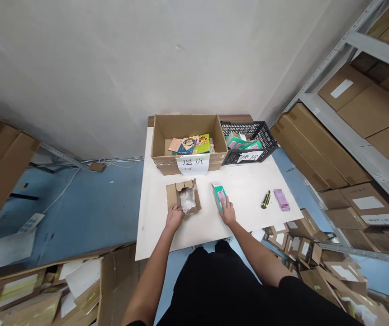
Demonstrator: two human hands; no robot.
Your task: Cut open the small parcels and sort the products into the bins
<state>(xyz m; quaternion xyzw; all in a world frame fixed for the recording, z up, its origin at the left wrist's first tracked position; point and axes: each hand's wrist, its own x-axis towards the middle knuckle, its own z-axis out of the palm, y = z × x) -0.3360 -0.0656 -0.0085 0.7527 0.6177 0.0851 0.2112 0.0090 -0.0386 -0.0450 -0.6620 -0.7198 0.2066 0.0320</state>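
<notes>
A small opened cardboard box (pixel 197 199) sits on the white table, with crumpled white packing film (pixel 187 199) inside it. My left hand (pixel 174 217) grips the near left edge of this box, its fingertips partly hidden by the flaps. To the right lies a slim green and white carton (pixel 217 190) with a pink picture on its face. My right hand (pixel 227 212) holds that carton by its near end, fingers over the top face. A yellow and black box cutter (pixel 265 199) rests farther right on the table, apart from both hands.
At the table's (pixel 157 231) back stand a large cardboard box (pixel 167 165) of colourful booklets and a black plastic crate (pixel 265 140) with green cartons, both labelled. A blurred pink item (pixel 282 200) lies at right. Shelves (pixel 330 108) of boxes rise at right; discarded boxes (pixel 25 290) fill the lower left.
</notes>
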